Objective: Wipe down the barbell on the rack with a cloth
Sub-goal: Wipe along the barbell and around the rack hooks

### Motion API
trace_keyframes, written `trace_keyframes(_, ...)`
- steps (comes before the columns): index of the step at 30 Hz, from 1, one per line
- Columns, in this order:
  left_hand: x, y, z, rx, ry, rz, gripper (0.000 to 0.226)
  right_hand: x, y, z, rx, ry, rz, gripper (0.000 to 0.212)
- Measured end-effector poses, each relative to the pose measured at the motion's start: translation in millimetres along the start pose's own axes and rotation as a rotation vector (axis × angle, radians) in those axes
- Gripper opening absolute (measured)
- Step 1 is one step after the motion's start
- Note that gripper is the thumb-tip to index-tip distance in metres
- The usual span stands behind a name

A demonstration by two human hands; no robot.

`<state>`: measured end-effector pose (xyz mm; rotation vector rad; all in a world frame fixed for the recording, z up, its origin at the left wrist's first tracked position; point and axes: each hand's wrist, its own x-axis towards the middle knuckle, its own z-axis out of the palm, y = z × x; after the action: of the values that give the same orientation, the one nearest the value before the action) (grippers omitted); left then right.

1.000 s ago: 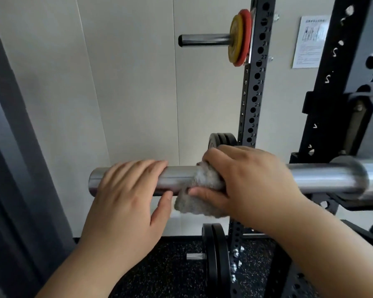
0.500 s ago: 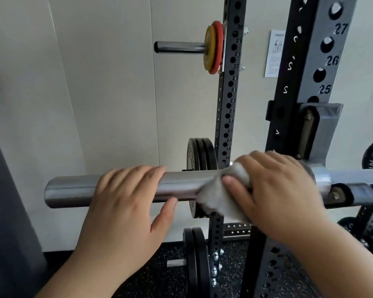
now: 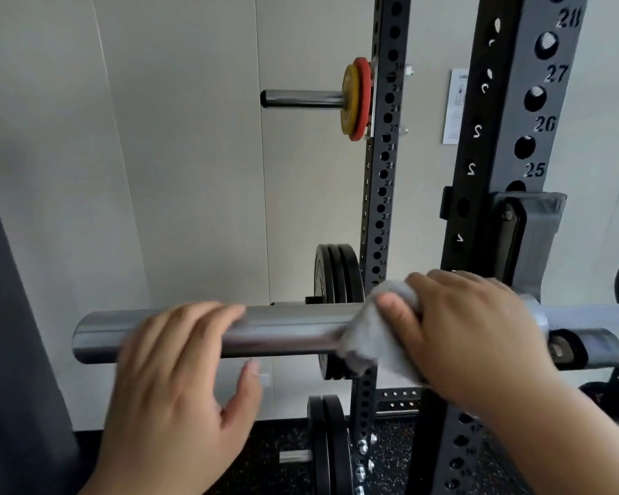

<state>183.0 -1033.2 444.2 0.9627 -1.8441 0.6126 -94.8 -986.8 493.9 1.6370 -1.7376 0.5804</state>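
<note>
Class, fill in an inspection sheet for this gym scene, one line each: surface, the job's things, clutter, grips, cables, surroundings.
Surface: black speckled rubber floor beneath the rack.
Job's things: the barbell lies level on the rack; a grey cloth is wrapped over its sleeve near the collar.
Clutter: black weight plates and yellow and red plates are stored on pegs.
Grips: the left hand rests its fingers on the sleeve, thumb off it; the right hand holds the cloth against the bar.
Cables: nothing seen.
Surroundings: numbered rack upright, pale wall panels, paper notice.
</note>
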Motion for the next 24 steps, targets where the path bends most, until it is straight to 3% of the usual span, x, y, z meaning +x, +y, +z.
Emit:
trace_keyframes(3, 3.7, -24.1, -3.2, 0.106, -0.032, -0.114, 0.055, 14.5, -7.6, -4.5, -0.085, -0.015, 0.07, 0.078)
trace_keyframes(8, -5.9, -34.5, -5.8, 0.1, -0.158, -0.092, 0.057, 16.6, -96.9, 10.1, 0.085, 0.017, -0.222, 0.058)
trace_keyframes(11, -14.2, -38.6, -15.0, 0.062, -0.172, -0.047, 0.059, 15.7, -98.8, 10.0, 0.121, 0.041, -0.234, 0.053)
trace_keyframes(14, -25.4, -51.2, -25.5, 0.077, -0.161, -0.052, 0.06, 22.7, -73.7, -8.3, 0.128, -0.034, -0.071, 0.074)
trace_keyframes(16, -30.8, -66.5, -33.0, 0.125, -0.168, -0.142, 0.064, 34.3, -68.1, -12.6, 0.093, -0.041, -0.081, 0.094)
trace_keyframes(17, -32.9, -73.3, -36.2, 0.137, -0.185, -0.176, 0.066, 37.0, -74.0, -13.9, 0.073, -0.09, -0.131, 0.092)
trace_keyframes(20, -38.6, -82.2, -39.6, 0.119, -0.206, -0.182, 0.07, 45.1, -126.2, -2.6, 0.068, -0.028, -0.234, 0.048)
trace_keyframes(24, -42.0, -79.2, -42.4, 0.064, -0.141, -0.17, 0.064, 31.5, -193.1, 22.3, 0.117, 0.084, -0.385, 0.044)
